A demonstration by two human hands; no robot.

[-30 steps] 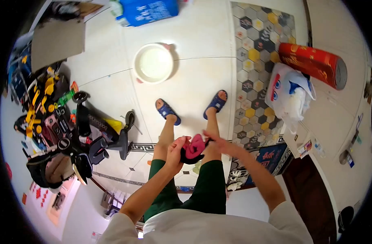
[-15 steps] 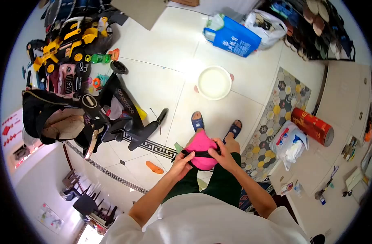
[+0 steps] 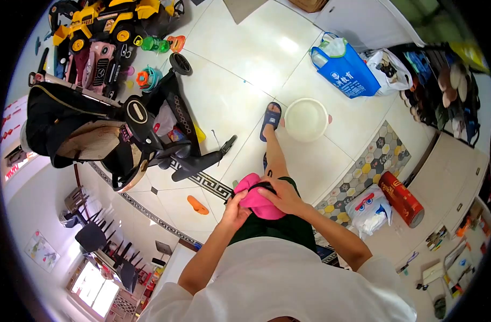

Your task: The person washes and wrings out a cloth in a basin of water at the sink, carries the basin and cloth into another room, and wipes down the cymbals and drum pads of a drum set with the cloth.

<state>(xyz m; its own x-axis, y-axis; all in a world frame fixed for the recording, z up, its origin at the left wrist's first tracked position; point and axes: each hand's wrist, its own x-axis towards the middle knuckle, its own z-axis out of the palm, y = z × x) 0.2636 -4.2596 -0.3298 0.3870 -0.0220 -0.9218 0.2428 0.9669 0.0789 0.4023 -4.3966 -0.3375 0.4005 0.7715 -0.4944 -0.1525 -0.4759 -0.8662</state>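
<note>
A pink cloth item (image 3: 266,209) with a black band is held between both hands in front of the dark green shorts. My left hand (image 3: 236,210) grips its left side, thumb on top. On its right side my right hand (image 3: 284,197) has its fingers closed on the black band and fabric. Part of the item is hidden behind the fingers. Beyond it, one foot in a blue slipper (image 3: 271,119) stands beside a round white basin (image 3: 305,120) on the tiled floor.
A black stroller (image 3: 138,115) stands at the left, below toy trucks (image 3: 116,27). An orange slipper (image 3: 197,205) lies near the patterned border. Blue bag (image 3: 345,70), shoe rack (image 3: 452,91), hexagon-patterned mat (image 3: 372,166), plastic bag (image 3: 368,210) and red cylinder (image 3: 401,198) are at the right.
The view has turned and moved; the basin now appears farther right. The pink item, bunched at first, was spread out and is now partly folded between both hands. One foot has stepped forward beside the basin.
</note>
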